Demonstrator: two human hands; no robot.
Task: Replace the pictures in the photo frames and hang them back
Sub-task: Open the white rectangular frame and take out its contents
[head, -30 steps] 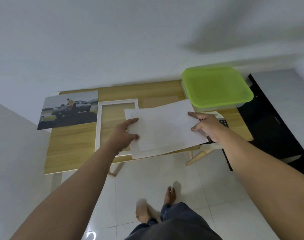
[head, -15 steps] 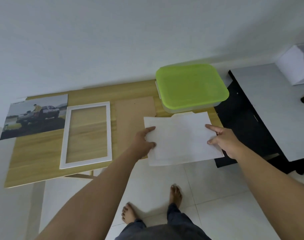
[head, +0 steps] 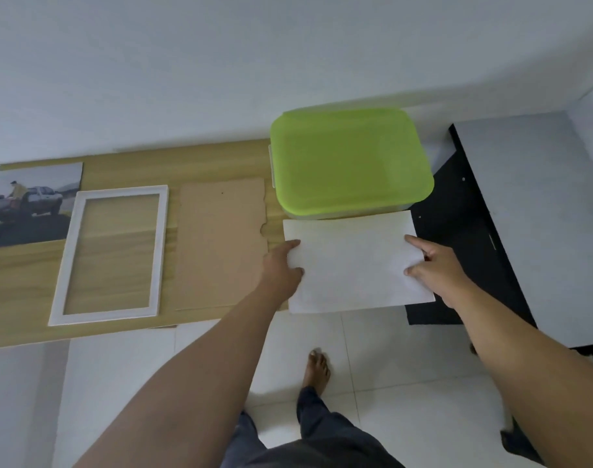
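A white rectangular sheet of paper (head: 352,261), blank face up, sits at the right end of the light wooden surface (head: 15,285), held at both short edges. The left hand (head: 281,270) has its grip closed on the left edge, thumb on top. The right hand (head: 435,268) pinches the right edge, with forefinger and thumb lying on the paper. Whether the sheet rests on the wood or hovers just above it cannot be told. Its far edge meets the near side of a clear plastic box with a lime-green lid (head: 349,160). Its near edge overhangs the front of the surface above the white tiled floor (head: 406,359), and its right corner reaches over a black cabinet (head: 457,211).

Just left of the sheet lies a brown cardboard backing board (head: 221,244), notched on its right edge. A narrow strip of bare wood separates it from an empty white rectangular photo frame (head: 161,251), whose near rail lies close to the front edge. Left of the frame lies a printed photograph of a pickup truck (head: 28,204), cut off by the picture's border.
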